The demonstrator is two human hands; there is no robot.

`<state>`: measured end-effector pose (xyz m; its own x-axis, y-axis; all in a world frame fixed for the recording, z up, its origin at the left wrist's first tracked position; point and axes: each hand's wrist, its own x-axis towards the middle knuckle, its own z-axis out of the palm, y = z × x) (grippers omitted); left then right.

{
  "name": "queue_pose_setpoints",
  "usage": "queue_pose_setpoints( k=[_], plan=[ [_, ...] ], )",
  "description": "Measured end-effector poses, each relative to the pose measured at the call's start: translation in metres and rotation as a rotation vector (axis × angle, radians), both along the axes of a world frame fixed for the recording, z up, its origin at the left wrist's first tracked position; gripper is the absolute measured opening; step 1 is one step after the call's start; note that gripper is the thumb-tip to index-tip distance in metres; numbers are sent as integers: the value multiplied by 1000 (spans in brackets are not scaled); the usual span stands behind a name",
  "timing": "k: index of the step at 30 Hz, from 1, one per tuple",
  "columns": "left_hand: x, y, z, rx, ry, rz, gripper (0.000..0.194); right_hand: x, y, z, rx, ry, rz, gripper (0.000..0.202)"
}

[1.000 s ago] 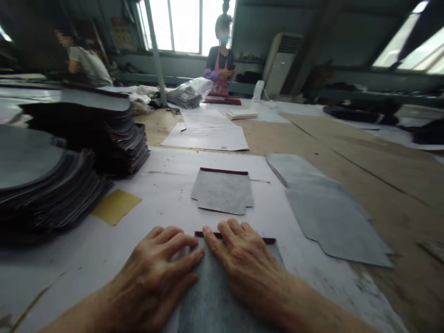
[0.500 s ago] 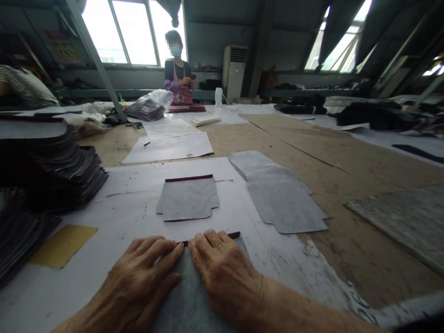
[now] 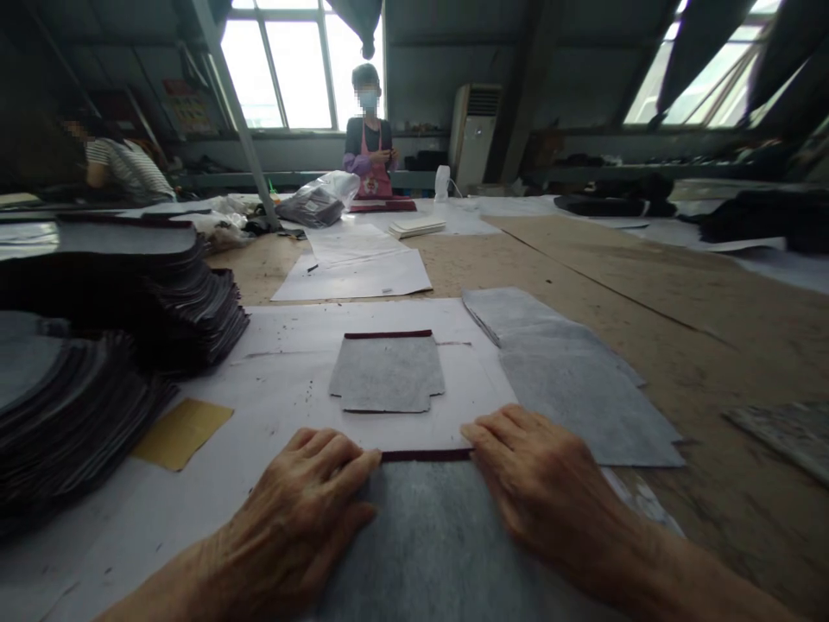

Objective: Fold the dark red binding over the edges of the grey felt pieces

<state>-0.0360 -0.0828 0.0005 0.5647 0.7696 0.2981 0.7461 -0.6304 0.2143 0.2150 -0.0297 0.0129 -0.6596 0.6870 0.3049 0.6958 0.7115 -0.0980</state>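
1. Gray panel [image 3: 427,536] lies nearest, on white paper [image 3: 259,423], its dark red edge strip [image 3: 424,455] facing away from the wearer.
2. Left hand [image 3: 304,501] touches the strip's left end, its thumb parted from the forefinger; right hand [image 3: 550,484] touches the right end, fingers bunched, thumb hidden, so its grip cannot be told.
3. Just beyond lies a smaller gray piece [image 3: 387,373]; to the right, overlapping gray pieces [image 3: 570,380]; to the left, a yellow square [image 3: 185,434] beside dark stacks [image 3: 71,415].
4. Farther off, a masked person [image 3: 369,147] stands across the table [image 3: 583,259].
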Motion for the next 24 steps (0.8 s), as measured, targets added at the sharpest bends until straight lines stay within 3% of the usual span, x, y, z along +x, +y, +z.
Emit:
queue_pose_setpoints(
  k=[4,7,10,12,15,18,21,24],
  plan=[
    [4,10,-5,84,-15,15,53,-13,1,-3,-121,12,20,17],
    [15,25,-16,207,-43,25,41,-11,5,-7,-149,54,3,17],
    [25,40,-30,328,-133,-1,21,-6,11,-4,-97,144,140,16],
    [27,46,-36,335,-219,-2,20,-2,13,1,-100,219,193,15],
    [21,42,-35,218,-312,-7,26,2,15,13,-251,304,102,16],
    [12,32,-18,-10,-385,-20,24,1,18,27,-413,381,21,15],
    [4,31,6,-317,-493,128,27,-8,29,37,-518,462,-48,15],
    [-6,52,23,-547,-573,295,36,-21,55,37,-693,505,-177,14]
  ],
)
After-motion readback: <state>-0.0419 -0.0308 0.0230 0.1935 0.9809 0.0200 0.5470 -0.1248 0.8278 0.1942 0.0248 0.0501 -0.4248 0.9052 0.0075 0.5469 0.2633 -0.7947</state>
